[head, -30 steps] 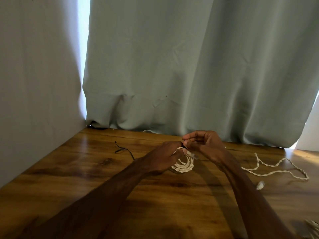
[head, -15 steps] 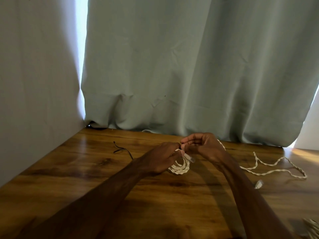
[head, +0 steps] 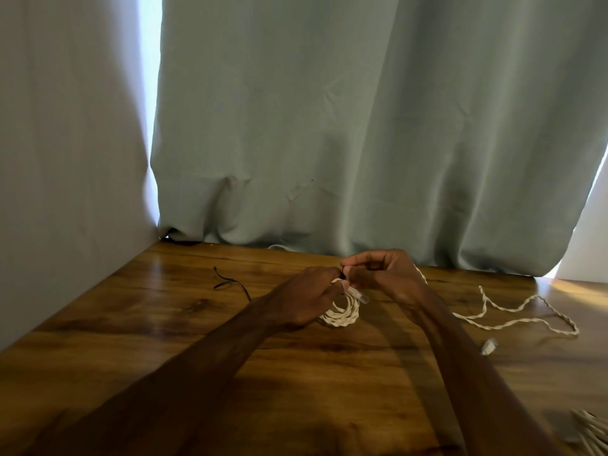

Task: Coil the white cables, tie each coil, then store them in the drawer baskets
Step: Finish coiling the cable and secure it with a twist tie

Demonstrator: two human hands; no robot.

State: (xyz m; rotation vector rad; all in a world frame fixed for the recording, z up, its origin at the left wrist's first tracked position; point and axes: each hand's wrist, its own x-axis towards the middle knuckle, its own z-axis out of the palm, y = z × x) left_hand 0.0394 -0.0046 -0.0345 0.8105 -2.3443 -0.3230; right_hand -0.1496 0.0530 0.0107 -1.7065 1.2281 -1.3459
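White braided cable coil (head: pixel 339 312) sat gripped in the left hand (head: pixel 307 299) over the brown wooden table (head: pixel 158 327), while the right hand (head: pixel 386 274) pinched its top.

I log, on the table (head: pixel 164 340): coil (head: pixel 342 314) centre, between left hand (head: pixel 306 299) and right hand (head: pixel 385 274); thin strap (head: pixel 231 280) left of it; loose cable (head: pixel 483 297) right of it; curtain (head: pixel 362 126) behind.
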